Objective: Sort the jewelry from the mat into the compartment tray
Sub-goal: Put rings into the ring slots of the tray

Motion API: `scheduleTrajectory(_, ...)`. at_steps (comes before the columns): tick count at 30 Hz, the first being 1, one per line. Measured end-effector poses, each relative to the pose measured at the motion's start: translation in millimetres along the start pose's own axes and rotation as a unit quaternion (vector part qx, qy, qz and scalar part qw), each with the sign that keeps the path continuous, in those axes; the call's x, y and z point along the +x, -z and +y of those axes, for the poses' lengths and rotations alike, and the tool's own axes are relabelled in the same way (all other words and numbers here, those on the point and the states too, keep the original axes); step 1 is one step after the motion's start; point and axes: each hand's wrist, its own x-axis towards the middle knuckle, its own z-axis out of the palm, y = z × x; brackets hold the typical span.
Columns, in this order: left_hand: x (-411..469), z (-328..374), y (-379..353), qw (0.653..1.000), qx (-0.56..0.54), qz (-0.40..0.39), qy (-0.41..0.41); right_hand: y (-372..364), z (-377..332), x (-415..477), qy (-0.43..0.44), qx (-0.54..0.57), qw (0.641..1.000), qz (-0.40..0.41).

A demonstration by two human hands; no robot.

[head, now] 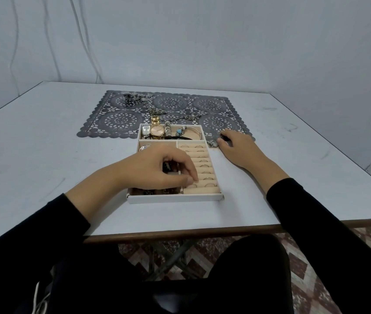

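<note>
The white compartment tray (175,198) lies in the middle of the table, against the near edge of the dark lace mat (119,120). Its back compartment holds a gold watch (156,130), a silver watch (145,130) and bracelets (188,132). Rings sit in the beige ring rows (205,165). My left hand (157,169) hovers over the tray, thumb and forefinger pinched at a small ring in the nearest ring rows. My right hand (236,147) rests on the mat's near right corner, fingers curled on a dark jewelry piece (224,138) beside a silvery piece (211,143).
Chains (157,111) and a dark tangle of jewelry (132,98) lie on the mat's far left and middle. The pale table (44,155) ends close to my lap at its front edge (180,236). A grey wall stands behind.
</note>
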Motion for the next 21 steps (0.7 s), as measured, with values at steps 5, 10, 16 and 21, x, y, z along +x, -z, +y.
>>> scheduleTrajectory(5, 1.2, -0.2, -0.2, 1.0, -0.004, 0.007, 0.018, 1.0, -0.9, -0.6, -0.004, 0.003, 1.0, -0.004)
scheduleTrajectory(10, 1.0, -0.2, 0.4, 1.0, -0.006, 0.01, 0.026, 4.3, -5.2, -2.7, -0.009, 0.003, 1.0, -0.01)
scheduleTrajectory(16, 0.8, -1.0, -0.1, 1.0, -0.004, 0.02, 0.015, 5.1, -5.8, -3.2, -0.01, 0.005, 1.0, -0.012)
scheduleTrajectory(21, 1.1, -1.2, 9.5, 0.991, -0.052, 0.124, 0.007, 7.7, -5.7, -2.7, -0.017, 0.026, 0.999, -0.012)
